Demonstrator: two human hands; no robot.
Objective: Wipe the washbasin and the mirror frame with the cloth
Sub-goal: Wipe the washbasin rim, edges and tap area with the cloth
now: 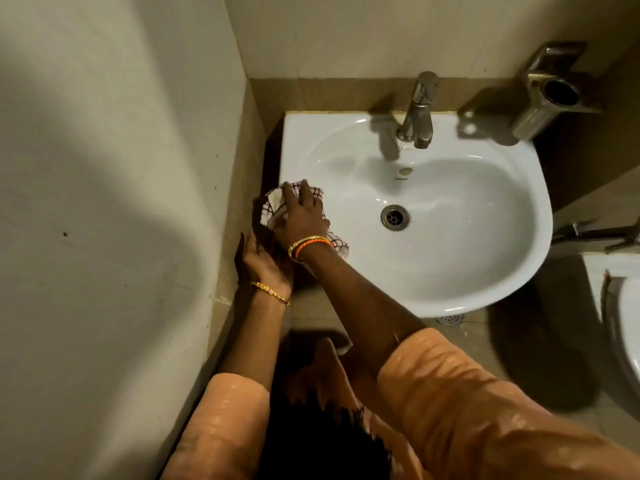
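- The washbasin (450, 258) is white, fixed against the back wall in a corner, its flat back edge to the wall and its rounded front bulging toward the person; its longer span runs left to right across the view.
- The cloth (277, 202), white with a dark check, lies bunched on the basin's left rim, draped over the outer edge, with its length running roughly front to back along that rim; one end trails out under the wrist.
- The right hand (301, 216) lies palm down on the cloth, fingers spread and pointing toward the back wall, pressing rather than clenching it.
- The left hand (265, 261) sits just beside the rim's outer edge, between basin and side wall, palm up with fingers loosely open; it seems to touch the hanging cloth, though shadow makes this hard to tell.
- Bangles ring both wrists, and orange sleeves cover the upper arms.
- A metal tap (417, 112) stands at the middle of the back edge, its spout pointing over the bowl toward the drain (394, 217).
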